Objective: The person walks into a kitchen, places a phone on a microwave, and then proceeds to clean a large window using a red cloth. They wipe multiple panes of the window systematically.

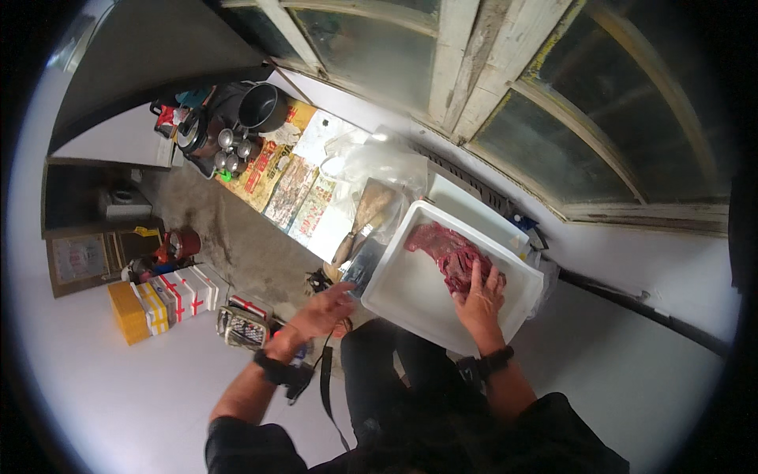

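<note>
A slab of raw red meat (453,252) lies in a white plastic tray (385,278) in front of me. My right hand (481,293) rests on the meat's lower right end with its fingers spread; whether it grips the meat cannot be told. My left hand (328,308) is slightly blurred and hovers just left of the tray, over the edge of the work surface, with nothing seen in it. Near it lie a dark flat item (362,268), partly under clear plastic, and a brownish long object (343,249) that I cannot identify.
A clear plastic bag (385,163) lies beyond the tray. A pale bin (474,207) stands behind it. Farther left are a black pot (262,106) and several metal cups (234,148) on printed sheets. Foam boxes (183,293) and a wire basket (243,326) stand at lower left.
</note>
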`<state>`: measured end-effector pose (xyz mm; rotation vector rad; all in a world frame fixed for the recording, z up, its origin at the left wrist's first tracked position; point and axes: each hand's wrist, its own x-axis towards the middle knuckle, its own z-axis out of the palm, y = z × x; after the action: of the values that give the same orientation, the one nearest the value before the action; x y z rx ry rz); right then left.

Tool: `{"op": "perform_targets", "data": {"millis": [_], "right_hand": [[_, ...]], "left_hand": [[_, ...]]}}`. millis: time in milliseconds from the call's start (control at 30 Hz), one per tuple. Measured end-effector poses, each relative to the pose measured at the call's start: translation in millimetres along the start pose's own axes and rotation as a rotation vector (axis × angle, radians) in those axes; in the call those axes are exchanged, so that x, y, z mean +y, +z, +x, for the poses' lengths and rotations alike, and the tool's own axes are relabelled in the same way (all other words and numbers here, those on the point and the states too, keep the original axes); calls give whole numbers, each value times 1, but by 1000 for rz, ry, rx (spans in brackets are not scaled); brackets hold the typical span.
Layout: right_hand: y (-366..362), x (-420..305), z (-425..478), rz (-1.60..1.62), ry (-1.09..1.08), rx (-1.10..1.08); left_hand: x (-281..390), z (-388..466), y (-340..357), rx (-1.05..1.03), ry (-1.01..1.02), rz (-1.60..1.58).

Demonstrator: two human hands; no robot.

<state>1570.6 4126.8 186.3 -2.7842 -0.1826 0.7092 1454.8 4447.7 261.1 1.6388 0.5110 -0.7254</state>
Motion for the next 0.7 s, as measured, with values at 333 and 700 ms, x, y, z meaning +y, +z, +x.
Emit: {"op": "perform_targets", "data": {"millis": [333, 700], "right_hand": [[22, -13, 1, 32, 264, -24], [42, 27, 13, 373, -122, 225]], "left_hand": [[20, 113, 149, 80, 60, -193], [-11, 218, 156, 187, 532, 113]]}}
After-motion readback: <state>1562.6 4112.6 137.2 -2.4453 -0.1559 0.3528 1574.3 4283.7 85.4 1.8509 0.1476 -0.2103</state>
